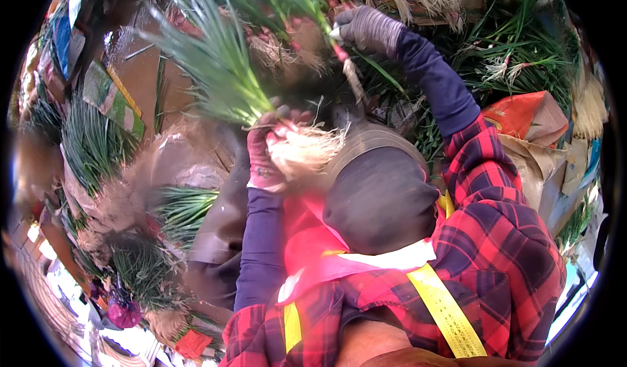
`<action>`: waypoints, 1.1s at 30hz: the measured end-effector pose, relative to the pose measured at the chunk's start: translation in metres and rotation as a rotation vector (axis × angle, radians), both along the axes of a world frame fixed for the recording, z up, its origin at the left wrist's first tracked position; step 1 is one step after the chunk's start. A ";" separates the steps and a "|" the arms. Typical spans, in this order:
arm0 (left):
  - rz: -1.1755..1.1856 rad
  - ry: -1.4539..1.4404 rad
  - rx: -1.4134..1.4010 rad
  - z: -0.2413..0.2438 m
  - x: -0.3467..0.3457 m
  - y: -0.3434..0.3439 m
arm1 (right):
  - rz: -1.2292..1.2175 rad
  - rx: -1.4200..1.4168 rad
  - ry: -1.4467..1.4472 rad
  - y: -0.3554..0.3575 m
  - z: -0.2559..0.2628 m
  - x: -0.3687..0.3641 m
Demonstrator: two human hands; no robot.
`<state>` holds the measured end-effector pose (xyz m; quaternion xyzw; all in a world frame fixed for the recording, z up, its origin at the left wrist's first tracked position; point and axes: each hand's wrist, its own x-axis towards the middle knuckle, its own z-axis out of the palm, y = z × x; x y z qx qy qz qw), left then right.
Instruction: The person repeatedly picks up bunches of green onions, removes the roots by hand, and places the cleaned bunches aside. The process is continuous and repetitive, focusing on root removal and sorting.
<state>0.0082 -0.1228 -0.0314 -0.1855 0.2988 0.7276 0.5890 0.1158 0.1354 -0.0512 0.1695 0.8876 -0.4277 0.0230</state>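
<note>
My left hand (267, 146), in a pinkish knit glove, is closed around a bunch of spring onions (250, 95). Their green leaves fan up and to the left, while the pale stringy roots (308, 147) stick out to the right over my dark-clad knee (382, 200). Farther out, my right hand (365, 26) wears a grey-striped knit glove. Its fingers pinch a spring onion stalk (338, 51) with a reddish bulb and hanging roots. More spring onions (269, 43) lie just beyond both hands, their leaves partly blurred.
Loose spring onions (519, 53) are heaped at the upper right, above an orange-red wrapper (519, 114) and brown paper (521, 163). Bunched spring onions (93, 141) lie at the left, near a green printed packet (110, 95). Another bunch (186, 210) rests beside my left forearm.
</note>
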 end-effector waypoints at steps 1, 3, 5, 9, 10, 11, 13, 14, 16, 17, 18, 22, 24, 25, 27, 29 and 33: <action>0.054 0.087 -0.138 0.027 0.014 0.019 | -0.022 -0.086 -0.003 -0.017 0.001 -0.004; -0.183 0.162 -0.146 0.033 0.013 0.030 | -0.141 -0.334 -0.166 -0.049 0.015 -0.012; -0.253 0.248 -0.184 -0.003 0.005 0.008 | -0.110 -0.518 -0.277 -0.082 0.024 -0.026; -0.317 0.396 -0.237 -0.012 0.008 0.001 | 0.176 0.039 -0.419 -0.098 0.026 -0.036; -0.308 0.383 -0.282 -0.012 0.009 -0.001 | 0.244 0.124 -0.428 -0.101 0.025 -0.038; -0.297 0.371 -0.325 -0.009 0.011 -0.002 | 0.217 0.182 -0.437 -0.103 0.023 -0.040; -0.200 0.075 -0.397 0.035 0.021 0.024 | 0.113 0.311 -0.493 -0.092 0.024 -0.034; -0.216 0.028 -0.262 0.040 0.022 0.023 | -0.172 0.351 -0.406 -0.074 0.004 -0.019; -0.154 0.001 -0.170 -0.002 0.004 -0.011 | -0.012 0.300 -0.332 -0.071 -0.022 -0.022; -0.169 -0.010 -0.123 -0.008 0.002 -0.015 | -0.106 0.034 -0.480 -0.072 -0.009 -0.021; -0.157 -0.063 -0.063 -0.003 0.004 -0.016 | -0.191 -0.225 -0.452 -0.076 -0.004 -0.015; -0.189 -0.185 0.189 0.000 0.008 -0.005 | -0.237 -0.907 -0.095 -0.091 -0.012 -0.024; -0.191 -0.097 0.107 0.004 0.011 -0.003 | -0.268 -1.189 -0.225 -0.095 -0.002 -0.036; -0.137 -0.027 0.011 0.018 0.017 0.001 | -0.310 -1.141 -0.203 -0.095 0.005 -0.039; -0.072 0.035 -0.094 0.023 0.019 -0.001 | -0.392 -1.049 -0.164 -0.096 0.013 -0.042; -0.051 0.020 -0.113 0.016 0.015 -0.007 | -0.309 -0.794 -0.101 -0.103 -0.002 -0.047; -0.049 -0.066 0.057 0.014 0.019 -0.004 | -0.235 -1.010 -0.209 -0.105 0.002 -0.049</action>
